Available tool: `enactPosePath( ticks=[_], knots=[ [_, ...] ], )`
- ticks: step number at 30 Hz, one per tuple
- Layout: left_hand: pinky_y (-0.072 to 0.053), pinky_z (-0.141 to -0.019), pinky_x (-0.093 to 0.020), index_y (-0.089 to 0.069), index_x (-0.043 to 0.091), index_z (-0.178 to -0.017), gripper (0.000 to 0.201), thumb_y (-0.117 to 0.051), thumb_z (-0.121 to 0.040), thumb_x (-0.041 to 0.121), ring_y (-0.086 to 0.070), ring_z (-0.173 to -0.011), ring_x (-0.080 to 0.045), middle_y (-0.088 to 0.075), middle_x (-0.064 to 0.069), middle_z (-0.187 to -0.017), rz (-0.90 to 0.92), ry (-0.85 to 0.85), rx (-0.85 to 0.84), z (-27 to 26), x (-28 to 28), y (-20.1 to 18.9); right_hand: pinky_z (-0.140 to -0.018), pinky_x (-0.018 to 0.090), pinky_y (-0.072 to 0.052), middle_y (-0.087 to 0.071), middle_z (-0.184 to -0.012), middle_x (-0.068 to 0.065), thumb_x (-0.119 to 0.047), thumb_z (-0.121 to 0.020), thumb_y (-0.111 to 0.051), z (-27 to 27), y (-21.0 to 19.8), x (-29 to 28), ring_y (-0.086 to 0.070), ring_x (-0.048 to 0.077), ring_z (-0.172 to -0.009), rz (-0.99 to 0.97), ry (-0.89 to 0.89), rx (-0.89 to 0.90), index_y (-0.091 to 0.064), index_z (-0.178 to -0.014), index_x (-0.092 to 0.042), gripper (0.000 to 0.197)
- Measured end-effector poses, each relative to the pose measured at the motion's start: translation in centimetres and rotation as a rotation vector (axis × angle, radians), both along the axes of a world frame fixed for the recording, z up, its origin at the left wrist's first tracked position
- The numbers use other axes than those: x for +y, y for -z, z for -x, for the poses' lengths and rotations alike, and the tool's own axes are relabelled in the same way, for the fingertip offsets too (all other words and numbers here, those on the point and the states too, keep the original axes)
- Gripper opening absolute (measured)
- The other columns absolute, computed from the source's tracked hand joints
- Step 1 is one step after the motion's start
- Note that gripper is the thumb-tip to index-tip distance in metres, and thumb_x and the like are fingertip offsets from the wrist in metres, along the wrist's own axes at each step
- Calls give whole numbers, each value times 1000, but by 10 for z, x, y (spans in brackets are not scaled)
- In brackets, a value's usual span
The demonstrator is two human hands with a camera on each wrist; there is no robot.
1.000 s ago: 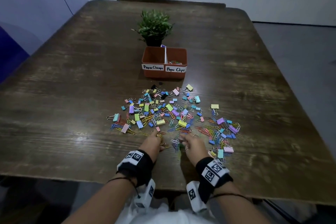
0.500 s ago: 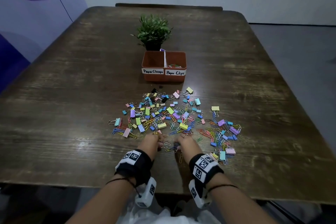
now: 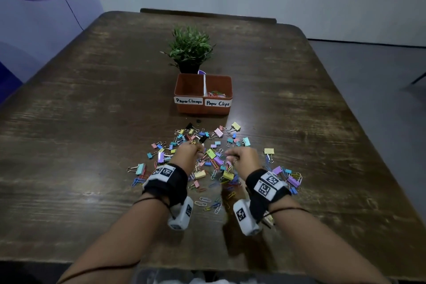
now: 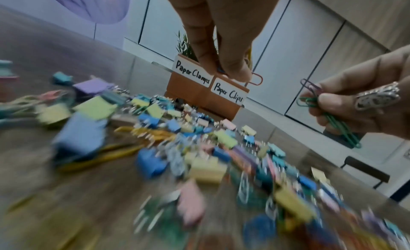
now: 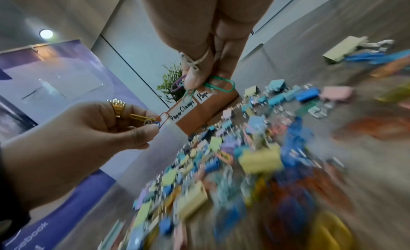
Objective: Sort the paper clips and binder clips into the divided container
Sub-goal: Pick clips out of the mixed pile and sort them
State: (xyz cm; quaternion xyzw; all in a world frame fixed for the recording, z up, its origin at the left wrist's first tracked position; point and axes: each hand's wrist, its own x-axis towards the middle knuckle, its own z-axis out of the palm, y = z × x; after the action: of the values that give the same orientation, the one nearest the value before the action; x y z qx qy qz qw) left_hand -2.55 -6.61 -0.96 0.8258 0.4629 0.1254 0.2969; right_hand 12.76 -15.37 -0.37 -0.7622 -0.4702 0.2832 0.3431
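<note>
A brown divided container [image 3: 202, 108] stands past the pile, labelled "Paper Clamps" on the left and "Paper Clips" on the right. Several paper clips [image 3: 215, 94] lie in its right compartment. Coloured binder clips and paper clips [image 3: 216, 136] are strewn over the table in front of it. My left hand [image 3: 198, 148] hovers above the pile and pinches a few paper clips [image 5: 153, 121], yellow, orange and blue. Beside it, my right hand [image 3: 230, 157] pinches green and purple paper clips [image 4: 310, 99]. Both hands are off the table.
A small potted plant [image 3: 190, 50] stands right behind the container. The dark wooden table [image 3: 92, 122] has bare wood to the left and right of the pile. A chair back [image 3: 207, 15] shows at the far edge.
Both hands have lifted from the near edge of the pile and moved forward over it, each carrying paper clips.
</note>
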Motion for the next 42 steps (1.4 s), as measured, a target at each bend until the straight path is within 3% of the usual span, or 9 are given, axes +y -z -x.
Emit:
enactPosePath(
  ticks=[5,10,15,21,29,32,35,38,42],
  knots=[
    [-45,-75,-16,-65,1,-98,20,-49,-88,-4,-61,-85,-15,-65,-13,-105,6,-20,-75,-33,60,-37,-69,2,-43,-68,-100,14,1,-88,-56,-34,-31,79,-58,10,-84,-55,-59,-135,-69,-101,0,19],
    [-46,-85,-15,-65,3,-104,17,-57,-89,4,-62,-98,-22,-65,-12,-109,12,-15,-59,-58,110,-56,-90,26,-47,-68,-106,12,-3,-89,-56,-65,-50,163,-61,22,-99,19,-90,-255,-71,-101,-4,19],
    [-45,-93,-26,-68,8,-101,18,-66,-84,14,-61,-104,-25,-67,-13,-107,-2,-31,-33,-100,158,-59,-75,8,-41,-67,-110,12,7,-88,-49,-83,-45,225,-62,19,-101,68,-51,-231,-68,-107,-3,28],
    [-46,-89,-26,-66,2,-106,22,-64,-85,8,-62,-101,-24,-67,-14,-106,-2,-149,-91,-140,200,-45,-90,18,-43,-65,-115,12,0,-84,-58,-101,-18,249,-62,19,-101,46,-2,-149,-56,-125,-4,41],
    [-11,-106,-9,-45,0,-134,49,-53,-86,-6,-31,-136,-29,-39,-17,-143,-154,124,-112,-124,173,-34,-89,29,-50,-59,-108,1,-3,-82,-63,-96,-10,186,-57,12,-97,-249,42,-103,-59,-122,-12,41],
    [-27,-108,-30,-60,0,-121,41,-60,-80,-5,-40,-125,-34,-47,-16,-135,-329,162,-121,-87,136,-28,-87,36,-50,-61,-106,6,-4,-80,-64,-83,-3,141,-58,20,-95,-258,-88,-209,-65,-108,-11,29],
    [-40,-94,-21,-67,6,-111,34,-67,-77,-1,-47,-111,-26,-56,-11,-121,-290,251,-80,-42,87,-10,-79,24,-45,-63,-96,8,1,-77,-67,-62,13,88,-56,14,-84,-221,-266,-274,-69,-96,-8,21],
    [-51,-84,-34,-71,6,-95,16,-64,-84,14,-53,-101,-18,-56,-5,-115,-119,365,109,-2,32,10,-73,11,-37,-64,-85,7,6,-71,-71,-39,30,34,-47,2,-75,-141,-427,-255,-71,-86,-9,21],
    [-46,-93,-34,-67,16,-110,32,-56,-88,38,-48,-108,-13,-50,0,-122,118,571,288,32,-19,21,-80,35,-51,-62,-95,1,-13,-81,-67,-15,38,-21,-56,12,-88,115,-607,-244,-69,-99,-18,19]
  ],
)
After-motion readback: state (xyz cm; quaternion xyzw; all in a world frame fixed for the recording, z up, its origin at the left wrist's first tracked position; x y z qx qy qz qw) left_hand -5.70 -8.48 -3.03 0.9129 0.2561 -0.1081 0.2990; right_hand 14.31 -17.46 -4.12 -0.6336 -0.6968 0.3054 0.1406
